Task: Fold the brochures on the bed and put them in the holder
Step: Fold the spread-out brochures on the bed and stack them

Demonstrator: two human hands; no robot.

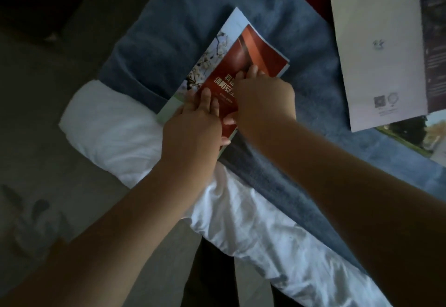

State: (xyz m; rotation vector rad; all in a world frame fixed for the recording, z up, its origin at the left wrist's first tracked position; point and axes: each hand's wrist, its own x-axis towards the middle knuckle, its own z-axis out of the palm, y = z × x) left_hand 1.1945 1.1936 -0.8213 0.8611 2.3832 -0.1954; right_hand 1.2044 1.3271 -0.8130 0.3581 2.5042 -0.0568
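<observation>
The red-fronted folded paper brochure (243, 58) carries large pale Chinese characters on its cover; "消防安" can be made out, with the rest covered by a hand. The smaller line beneath is too blurred to read. The pale open paper leaflet (376, 48) shows a small grey emblem and two code-like squares, none legible.

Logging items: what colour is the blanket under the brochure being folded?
Blue blanket, seen best in the head view.
</observation>
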